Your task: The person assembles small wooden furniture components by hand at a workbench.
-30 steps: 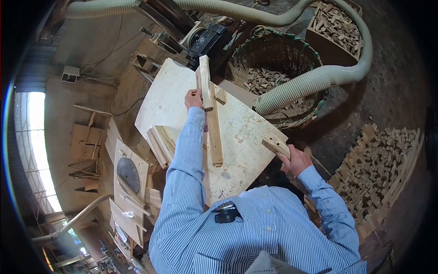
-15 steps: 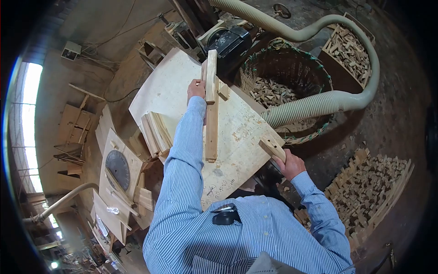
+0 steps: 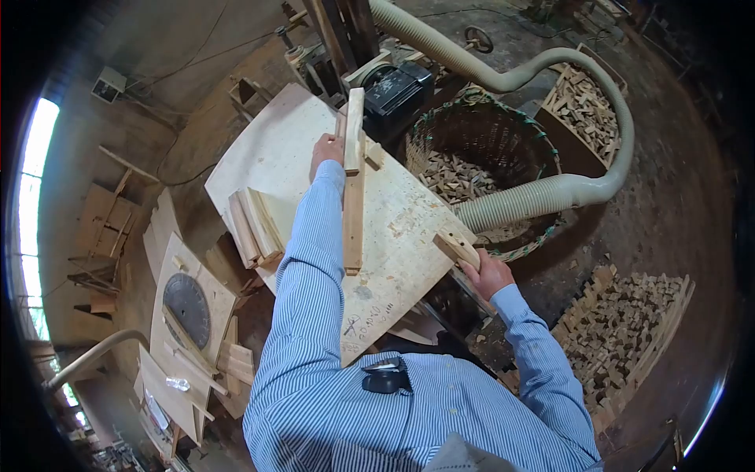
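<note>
My left hand [image 3: 327, 151], fingers curled, is closed against the side of a pale wooden strip [image 3: 355, 130] at the far part of the worktop [image 3: 303, 126]. A longer brown wooden batten [image 3: 353, 224] lies in line with it, running toward me. A small wood piece [image 3: 372, 154] sits beside the strip on the right. At the worktop's right corner, my right hand [image 3: 489, 275] is closed round the near end of a wooden block [image 3: 458, 247] with dark holes. A stack of wooden strips [image 3: 255, 226] lies to the left of my left forearm.
A black motor [image 3: 393, 88] stands just beyond the worktop. On the right are a wicker basket [image 3: 417, 141] of offcuts, a ribbed hose [image 3: 535, 197] across it, and a pile of wood blocks [image 3: 629, 330]. Lower left is a board with a round dark disc [image 3: 187, 308].
The whole view has shifted slightly, with the worktop and surroundings now further left in the picture. Both hands keep their holds on the strip and the block.
</note>
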A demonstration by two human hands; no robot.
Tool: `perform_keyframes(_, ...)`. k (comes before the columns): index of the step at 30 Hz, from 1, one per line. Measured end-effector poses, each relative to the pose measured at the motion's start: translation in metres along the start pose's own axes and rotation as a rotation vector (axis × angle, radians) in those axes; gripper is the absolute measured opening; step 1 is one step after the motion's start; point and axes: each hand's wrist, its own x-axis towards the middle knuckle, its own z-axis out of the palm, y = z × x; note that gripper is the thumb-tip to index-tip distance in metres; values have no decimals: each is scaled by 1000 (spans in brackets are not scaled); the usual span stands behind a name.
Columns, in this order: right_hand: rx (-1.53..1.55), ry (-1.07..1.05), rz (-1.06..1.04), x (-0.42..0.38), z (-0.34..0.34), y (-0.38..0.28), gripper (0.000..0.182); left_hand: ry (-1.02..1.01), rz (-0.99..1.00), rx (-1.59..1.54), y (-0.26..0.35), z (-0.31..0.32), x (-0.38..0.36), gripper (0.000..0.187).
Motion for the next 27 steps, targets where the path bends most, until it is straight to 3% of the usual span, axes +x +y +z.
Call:
perform_keyframes(7,27,35,-22,-1,5,5,51,-72,31,22,-8,3,11,36)
perform_keyframes(15,2,69,2,-7,1,-1,53,9,105,-7,-26,20,20,33)
perform_keyframes(19,9,-69,77,-2,-5,-2,54,-128,163,66,-32,16,19,43)
perform_keyframes(23,8,-119,101,-3,-17,-9,57,-123,110,116,-28,14,8,44)
perform_keyframes(27,18,-96,101,-6,-20,-12,55,-9,182,-18,-20,16,2,42)
